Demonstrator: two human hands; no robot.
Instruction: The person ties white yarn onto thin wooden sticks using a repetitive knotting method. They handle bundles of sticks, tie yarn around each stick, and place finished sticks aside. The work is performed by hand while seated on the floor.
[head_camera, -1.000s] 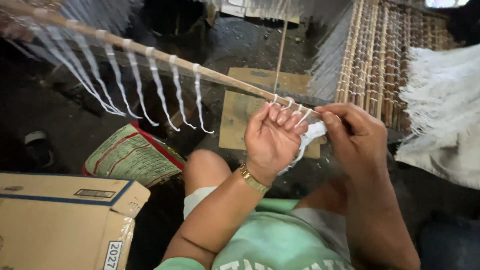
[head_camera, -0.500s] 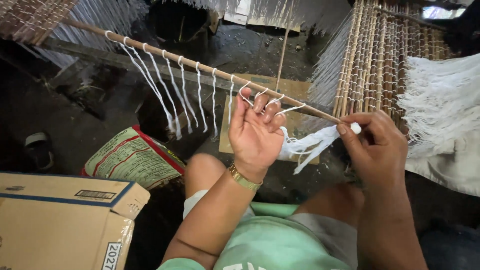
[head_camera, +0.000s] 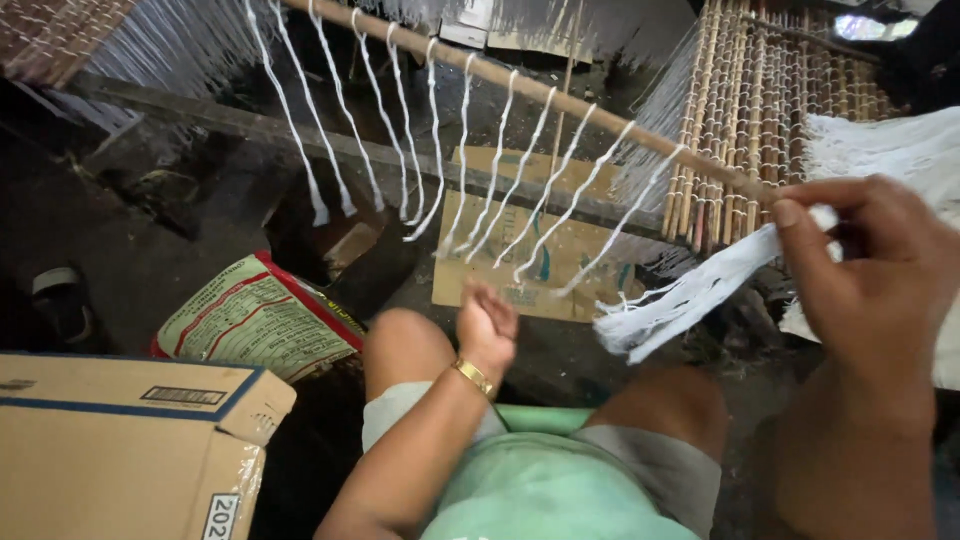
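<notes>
Lowered now from wooden rod (head_camera: 520, 85), left hand (head_camera: 487, 325) empty.

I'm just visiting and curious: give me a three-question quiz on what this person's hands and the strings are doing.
1. True or false: the right hand pinches a bundle of white strings.
2. The left hand is: A) gripping the stick, B) empty above the knee, C) on the cardboard box.
3. What hangs in loops from the stick?

Key: 1 true; 2 B; 3 white strings.
</notes>
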